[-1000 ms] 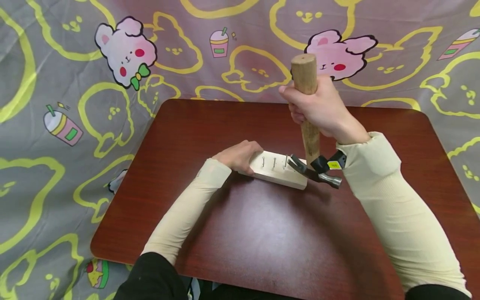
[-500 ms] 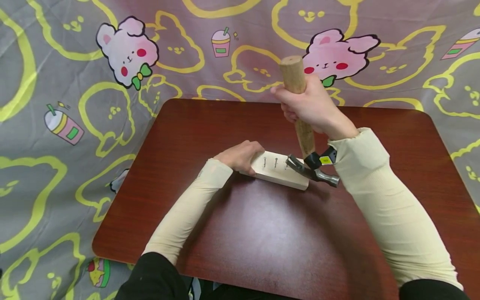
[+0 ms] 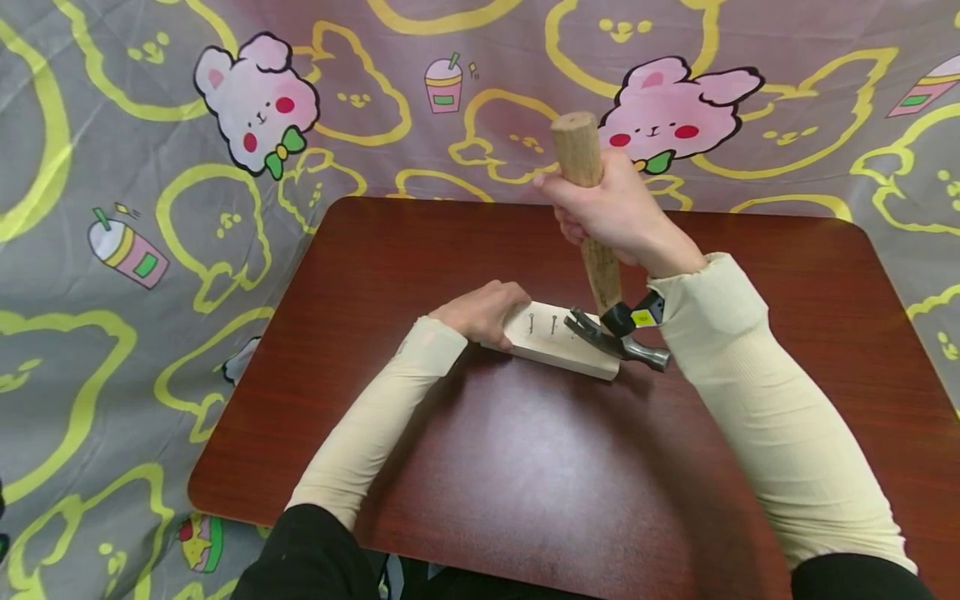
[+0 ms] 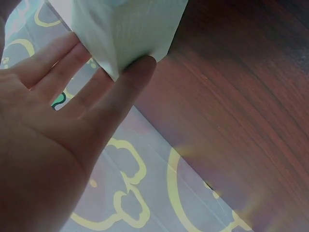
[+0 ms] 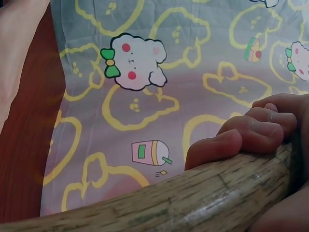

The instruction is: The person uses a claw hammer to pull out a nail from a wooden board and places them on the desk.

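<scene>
A pale wooden block (image 3: pixel 551 348) lies on the table with a row of nails (image 3: pixel 553 323) standing in its top. My left hand (image 3: pixel 483 314) grips the block's left end; in the left wrist view its thumb (image 4: pixel 140 70) presses the end of the block. My right hand (image 3: pixel 618 208) is wrapped round the wooden handle (image 3: pixel 577 150) of a claw hammer, which stands nearly upright, head down. The hammer's metal head (image 3: pixel 645 354) is over the block's right part, its claw beside the nails. In the right wrist view the fingers (image 5: pixel 256 133) curl over the handle.
The dark red-brown table (image 3: pixel 525 467) extends round the block on all sides. Behind it and to the left hangs a grey and pink cloth (image 3: pixel 390 92) with cartoon prints. A black camera (image 3: pixel 651 308) sits at the right wrist, close to the hammer head.
My right hand and the hammer's handle have moved left, and the hammer head has shifted slightly left over the block. The left hand keeps its grip on the block.
</scene>
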The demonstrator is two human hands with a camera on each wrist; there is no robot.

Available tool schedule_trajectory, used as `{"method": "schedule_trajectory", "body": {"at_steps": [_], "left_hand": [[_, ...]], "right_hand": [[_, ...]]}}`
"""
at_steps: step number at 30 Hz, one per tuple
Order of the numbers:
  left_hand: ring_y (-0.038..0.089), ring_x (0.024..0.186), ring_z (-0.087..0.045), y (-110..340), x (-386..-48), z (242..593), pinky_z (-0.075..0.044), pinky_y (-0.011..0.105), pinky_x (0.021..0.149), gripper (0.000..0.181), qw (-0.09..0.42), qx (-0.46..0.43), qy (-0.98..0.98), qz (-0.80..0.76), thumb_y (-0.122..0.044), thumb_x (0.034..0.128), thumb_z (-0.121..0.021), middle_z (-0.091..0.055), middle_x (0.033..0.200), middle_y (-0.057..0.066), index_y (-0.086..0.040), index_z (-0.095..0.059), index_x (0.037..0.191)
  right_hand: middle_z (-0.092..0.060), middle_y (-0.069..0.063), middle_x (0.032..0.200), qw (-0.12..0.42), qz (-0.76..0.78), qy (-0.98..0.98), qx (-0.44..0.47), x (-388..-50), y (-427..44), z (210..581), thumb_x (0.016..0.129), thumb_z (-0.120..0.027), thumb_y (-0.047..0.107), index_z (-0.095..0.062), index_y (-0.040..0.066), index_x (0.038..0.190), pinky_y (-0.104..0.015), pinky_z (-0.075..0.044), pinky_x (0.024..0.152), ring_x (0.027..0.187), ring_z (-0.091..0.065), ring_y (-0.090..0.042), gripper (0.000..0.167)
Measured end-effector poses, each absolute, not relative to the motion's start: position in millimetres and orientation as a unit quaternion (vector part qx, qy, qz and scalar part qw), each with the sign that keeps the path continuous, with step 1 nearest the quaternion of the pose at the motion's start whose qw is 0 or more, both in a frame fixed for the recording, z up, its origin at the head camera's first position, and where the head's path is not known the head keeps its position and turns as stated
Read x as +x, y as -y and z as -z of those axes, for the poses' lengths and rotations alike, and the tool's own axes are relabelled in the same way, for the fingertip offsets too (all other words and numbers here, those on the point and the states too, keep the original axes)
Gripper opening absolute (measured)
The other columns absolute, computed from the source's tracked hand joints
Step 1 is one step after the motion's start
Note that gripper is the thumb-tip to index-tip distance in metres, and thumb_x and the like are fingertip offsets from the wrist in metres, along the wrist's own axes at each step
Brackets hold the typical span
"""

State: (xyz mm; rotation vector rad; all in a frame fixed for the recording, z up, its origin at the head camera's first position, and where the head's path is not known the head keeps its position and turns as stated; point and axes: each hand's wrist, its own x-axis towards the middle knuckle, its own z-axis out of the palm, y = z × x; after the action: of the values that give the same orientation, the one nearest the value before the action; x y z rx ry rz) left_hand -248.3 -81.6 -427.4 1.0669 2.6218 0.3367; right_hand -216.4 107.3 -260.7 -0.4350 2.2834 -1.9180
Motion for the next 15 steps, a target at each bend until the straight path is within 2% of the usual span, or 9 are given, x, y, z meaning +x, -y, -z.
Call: {"method": "schedule_trajectory", "body": {"at_steps": [15], "left_hand": [[0.013, 0.099, -0.055, 80.8, -248.0, 426.5, -0.046, 0.027, 0.089, 0.066, 0.146, 0.366, -0.912, -0.117, -0.024, 0.0634, -0.087, -0.062, 0.114, -0.002, -0.012, -0.060, 0.122]], "right_hand": [[-0.040, -0.003, 0.049, 0.053, 0.709, -0.691, -0.130, -210.5, -112.6, 260.7, 0.089, -0.068, 0.016, -0.049, 0.002, 0.068, -0.027, -0.032, 0.041, 0.042, -0.036, -0.014, 0.031]]}}
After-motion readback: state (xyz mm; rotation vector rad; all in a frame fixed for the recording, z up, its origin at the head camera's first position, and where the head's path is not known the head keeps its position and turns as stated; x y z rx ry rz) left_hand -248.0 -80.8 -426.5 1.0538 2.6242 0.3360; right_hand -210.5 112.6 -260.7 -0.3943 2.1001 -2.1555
